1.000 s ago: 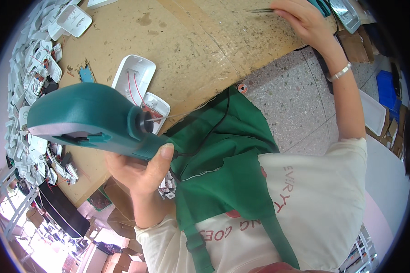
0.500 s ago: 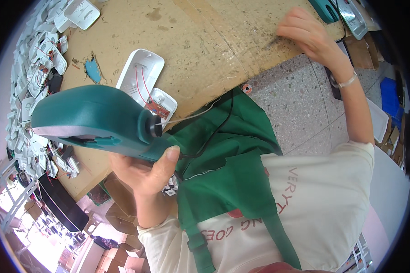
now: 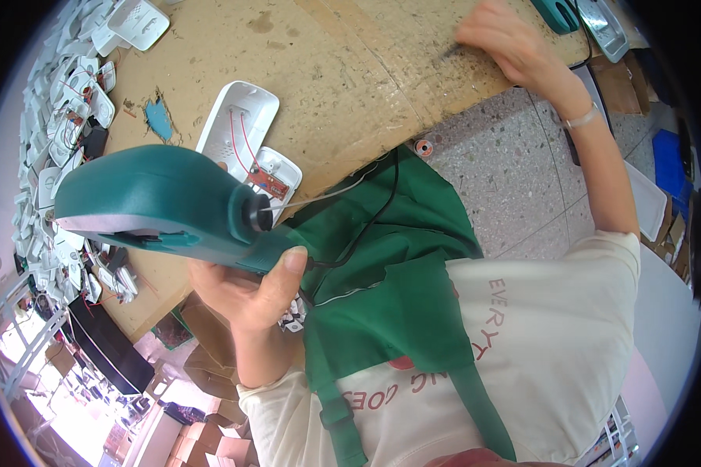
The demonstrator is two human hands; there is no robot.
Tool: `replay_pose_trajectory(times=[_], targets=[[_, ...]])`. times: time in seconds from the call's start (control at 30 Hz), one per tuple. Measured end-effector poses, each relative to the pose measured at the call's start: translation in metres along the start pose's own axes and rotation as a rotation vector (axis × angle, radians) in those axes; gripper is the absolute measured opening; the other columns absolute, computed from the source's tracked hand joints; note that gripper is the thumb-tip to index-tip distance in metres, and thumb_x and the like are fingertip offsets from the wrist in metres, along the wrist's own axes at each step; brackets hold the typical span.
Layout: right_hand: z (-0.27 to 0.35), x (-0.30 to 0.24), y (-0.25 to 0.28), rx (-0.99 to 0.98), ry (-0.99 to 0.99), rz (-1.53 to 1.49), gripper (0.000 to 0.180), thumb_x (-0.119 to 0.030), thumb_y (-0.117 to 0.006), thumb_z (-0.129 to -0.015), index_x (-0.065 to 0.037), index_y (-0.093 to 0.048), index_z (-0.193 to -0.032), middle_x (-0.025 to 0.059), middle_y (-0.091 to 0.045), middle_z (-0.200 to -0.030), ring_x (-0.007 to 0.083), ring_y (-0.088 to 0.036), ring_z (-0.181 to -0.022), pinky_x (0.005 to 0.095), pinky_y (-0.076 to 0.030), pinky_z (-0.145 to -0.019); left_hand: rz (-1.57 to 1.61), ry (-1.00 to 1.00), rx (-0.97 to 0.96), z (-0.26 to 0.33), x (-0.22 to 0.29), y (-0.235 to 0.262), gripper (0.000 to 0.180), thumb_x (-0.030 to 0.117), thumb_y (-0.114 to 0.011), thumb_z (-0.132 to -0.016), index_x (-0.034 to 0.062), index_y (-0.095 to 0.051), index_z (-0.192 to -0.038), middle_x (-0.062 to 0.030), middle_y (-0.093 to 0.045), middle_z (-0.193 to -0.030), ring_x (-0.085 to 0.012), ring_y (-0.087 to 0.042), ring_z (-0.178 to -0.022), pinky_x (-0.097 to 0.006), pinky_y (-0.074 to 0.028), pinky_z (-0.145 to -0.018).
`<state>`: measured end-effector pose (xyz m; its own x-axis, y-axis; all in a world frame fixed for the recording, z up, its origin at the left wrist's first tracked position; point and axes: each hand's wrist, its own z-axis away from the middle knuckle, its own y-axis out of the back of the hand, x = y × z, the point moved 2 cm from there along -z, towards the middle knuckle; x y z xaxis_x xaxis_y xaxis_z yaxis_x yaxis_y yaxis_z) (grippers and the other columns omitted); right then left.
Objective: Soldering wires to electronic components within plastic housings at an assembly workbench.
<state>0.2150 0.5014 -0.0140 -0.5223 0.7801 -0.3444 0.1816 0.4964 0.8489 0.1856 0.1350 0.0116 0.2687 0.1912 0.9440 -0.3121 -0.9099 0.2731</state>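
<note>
My left hand (image 3: 249, 300) is wrapped round the handle of a large green soldering gun (image 3: 148, 198), its thumb up along the near side. A thin pale wire runs into the black knob (image 3: 257, 212) on the gun's back, and a black cord leaves the handle. Beyond the gun lies an open white plastic housing (image 3: 241, 117), joined by two red wires to a small circuit board (image 3: 269, 183) resting on a smaller white cover (image 3: 282, 167). At the upper right, over the table, my right hand (image 3: 506, 43) is closed, with a small dark thin thing (image 3: 448, 53) at its fingertips, too blurred to name.
White housings and parts (image 3: 62, 156) with wires are heaped along the left of the worn wooden table (image 3: 350, 78). Another green tool (image 3: 557, 14) lies beside a clear tray (image 3: 604, 31) at the far right. A small spool (image 3: 423, 148) shows past the table's near edge.
My right hand has moved left and farther away over the table, carrying the small dark thing. My left hand and the soldering gun have hardly moved.
</note>
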Motion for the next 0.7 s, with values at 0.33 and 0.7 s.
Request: replay_pose_trajectory(times=[0.33, 0.7], targets=[[0.030, -0.022, 0.010, -0.066, -0.040, 0.198, 0.025, 0.005, -0.062, -0.074, 0.004, -0.060, -0.098, 0.0140, -0.060, -0.096, 0.0327, -0.057, -0.091, 0.0377, -0.047, -0.079, -0.010, 0.008, -0.009, 0.004, 0.000, 0.001, 0.060, 0.034, -0.080, -0.063, -0.0035, -0.059, -0.104, -0.0229, -0.051, -0.132, -0.0348, -0.041, -0.131, -0.044, -0.030, -0.104], [0.083, -0.034, 0.011, -0.126, 0.061, 0.234, 0.027, 0.006, -0.062, -0.074, 0.004, -0.061, -0.101, 0.0143, -0.062, -0.098, 0.0335, -0.059, -0.091, 0.0387, -0.048, -0.080, -0.021, 0.017, -0.017, 0.006, 0.000, 0.001, 0.063, 0.034, -0.081, -0.063, -0.0042, -0.058, -0.108, -0.0229, -0.051, -0.132, -0.0337, -0.041, -0.130, -0.042, -0.032, -0.103]])
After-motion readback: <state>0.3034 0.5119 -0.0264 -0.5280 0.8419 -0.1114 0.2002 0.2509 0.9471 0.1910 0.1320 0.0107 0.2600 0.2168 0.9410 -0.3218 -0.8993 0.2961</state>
